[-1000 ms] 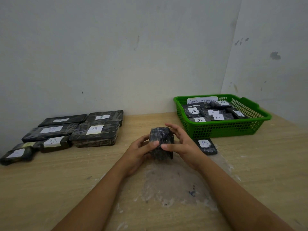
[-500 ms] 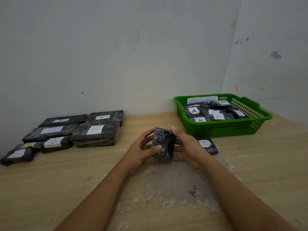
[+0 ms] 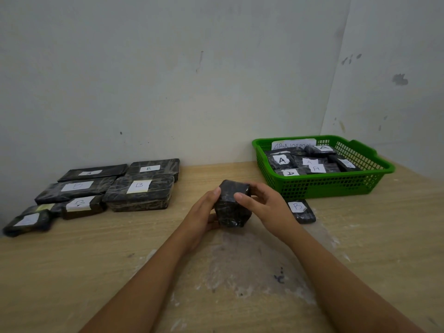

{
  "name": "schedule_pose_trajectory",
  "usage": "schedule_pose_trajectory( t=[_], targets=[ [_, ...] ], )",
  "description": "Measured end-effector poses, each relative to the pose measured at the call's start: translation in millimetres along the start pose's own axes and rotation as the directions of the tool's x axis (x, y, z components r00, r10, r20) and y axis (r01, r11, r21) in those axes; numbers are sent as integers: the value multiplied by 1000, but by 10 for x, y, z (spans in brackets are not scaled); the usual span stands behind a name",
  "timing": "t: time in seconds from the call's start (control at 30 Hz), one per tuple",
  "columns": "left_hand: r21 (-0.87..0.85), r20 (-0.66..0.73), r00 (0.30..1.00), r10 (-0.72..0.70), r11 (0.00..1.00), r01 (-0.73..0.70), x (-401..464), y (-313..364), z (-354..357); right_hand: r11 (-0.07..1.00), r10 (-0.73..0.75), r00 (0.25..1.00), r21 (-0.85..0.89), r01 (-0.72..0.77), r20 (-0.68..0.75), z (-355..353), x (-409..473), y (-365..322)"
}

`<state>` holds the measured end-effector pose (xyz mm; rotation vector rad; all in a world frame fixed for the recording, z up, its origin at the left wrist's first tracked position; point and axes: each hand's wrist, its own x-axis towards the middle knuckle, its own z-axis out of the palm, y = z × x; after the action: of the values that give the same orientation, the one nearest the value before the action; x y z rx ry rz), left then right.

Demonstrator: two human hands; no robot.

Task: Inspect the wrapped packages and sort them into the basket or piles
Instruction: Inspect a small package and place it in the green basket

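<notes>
A small black wrapped package (image 3: 231,207) is held just above the middle of the wooden table. My left hand (image 3: 203,216) grips its left side with the thumb on top. My right hand (image 3: 263,206) grips its right side, thumb across the front face. No label shows on the faces turned to me. A green basket (image 3: 324,186) at the back right holds several black packages marked A. A pile of black packages marked A and B (image 3: 139,191) lies at the back left.
One small package marked B (image 3: 300,211) lies on the table just in front of the basket, right of my right hand. The table (image 3: 96,260) meets white walls at the back and right. A worn pale patch (image 3: 245,265) marks the table before me.
Both hands have turned the package between them; it stood edge-on half a second ago and now shows a broad dark face tilted toward me. Nothing else has moved.
</notes>
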<state>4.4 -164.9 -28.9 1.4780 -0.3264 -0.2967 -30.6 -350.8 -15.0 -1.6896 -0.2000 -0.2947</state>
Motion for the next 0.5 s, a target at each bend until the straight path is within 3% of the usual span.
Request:
schedule_pose_trajectory(
  t=[0.13, 0.27, 0.37, 0.5],
  targets=[
    [-49, -2, 1000, 3, 999, -3, -5, -8, -7, 1000, -15, 999, 18, 14, 51, 12, 0, 22],
    [-100, -20, 999, 40, 994, -41, 10, -20, -12, 991, 122, 987, 40, -127, 104, 15, 4, 42],
    [-100, 9, 998, 56, 993, -55, 23, -41, -24, 968, 205, 972, 124, -218, 115, 28, 10, 82],
    [-91, 34, 996, 87, 992, -84, 20, -47, -50, 949, 202, 976, 231, -215, 80, 10, 24, 59]
  ],
)
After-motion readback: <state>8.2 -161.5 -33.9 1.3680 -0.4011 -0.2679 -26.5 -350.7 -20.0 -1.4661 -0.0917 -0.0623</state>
